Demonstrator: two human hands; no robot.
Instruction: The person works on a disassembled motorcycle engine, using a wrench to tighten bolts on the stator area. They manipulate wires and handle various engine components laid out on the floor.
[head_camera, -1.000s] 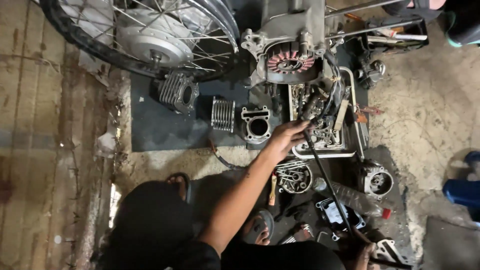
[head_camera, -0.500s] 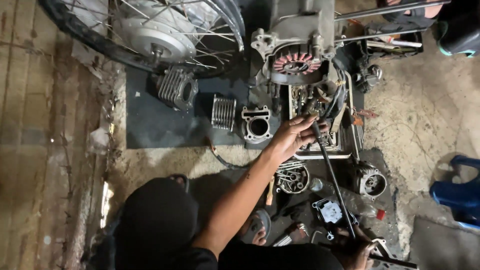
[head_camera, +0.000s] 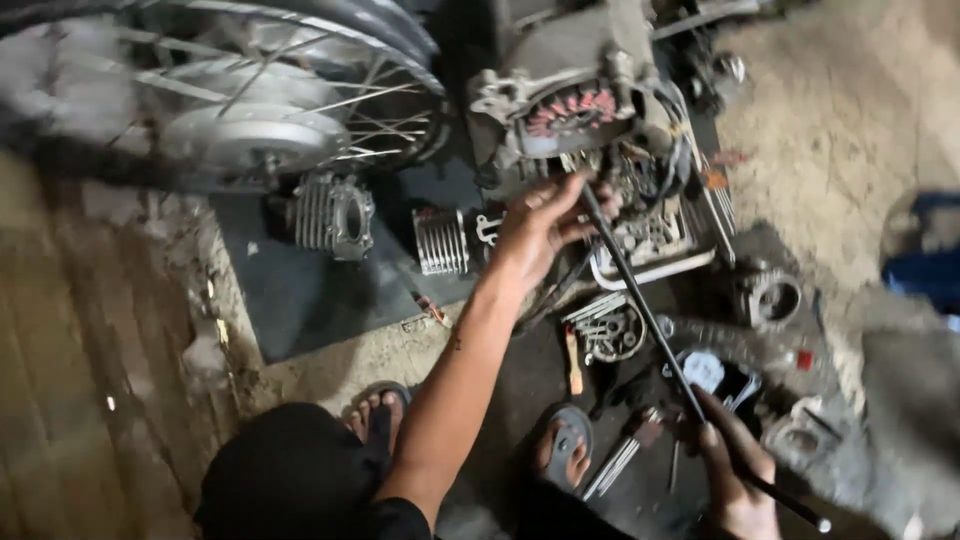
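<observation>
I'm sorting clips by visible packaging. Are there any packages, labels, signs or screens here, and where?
No clear package, label, sign or screen shows.
Nearest candidate: a small white, round-topped object on the floor beside the long rod, right of centre; too blurred to identify.

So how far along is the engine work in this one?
Teardown looks well along: a finned cylinder and a finned block lie on the dark mat, and loose parts sit on the floor. In hand: the left hand steadies a long rod at the engine case while the right hand grips its lower end. The scattered parts remain unassembled.
</observation>
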